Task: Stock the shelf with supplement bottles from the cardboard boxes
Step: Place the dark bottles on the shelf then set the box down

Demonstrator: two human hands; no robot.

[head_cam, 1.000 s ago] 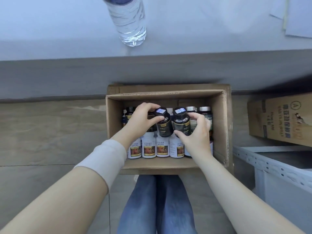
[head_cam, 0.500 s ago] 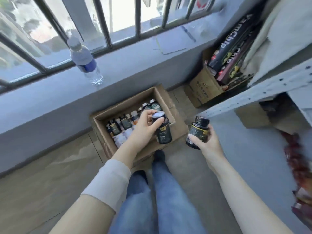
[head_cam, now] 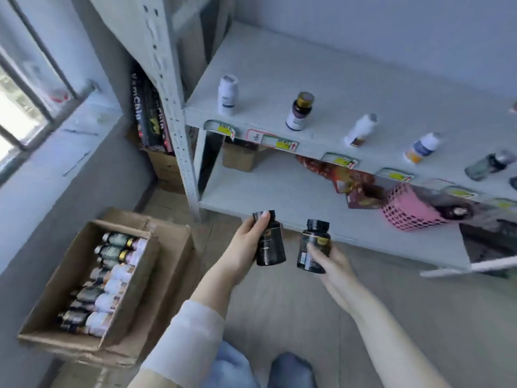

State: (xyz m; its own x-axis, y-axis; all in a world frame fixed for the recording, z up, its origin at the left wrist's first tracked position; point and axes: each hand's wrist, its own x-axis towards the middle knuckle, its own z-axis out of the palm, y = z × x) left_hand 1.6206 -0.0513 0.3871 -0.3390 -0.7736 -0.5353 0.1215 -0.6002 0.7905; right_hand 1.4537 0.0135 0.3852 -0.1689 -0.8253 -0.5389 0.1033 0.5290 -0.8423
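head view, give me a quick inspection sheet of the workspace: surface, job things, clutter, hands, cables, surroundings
surface: upper shelf holds a spaced row of single bottles near its front edge; price tags along that edge.
job's things: two dark bottles, one in each hand; open cardboard box on the floor at left, with rows of bottles inside.
clutter: pink mesh basket and red packets on the lower shelf; small brown box at its back.
grippers: left hand holds the left bottle, fingers over the cap; right hand holds the right bottle by its body.
cables: nothing seen.
surroundings: barred window at left; dark boxes beside the shelf post.
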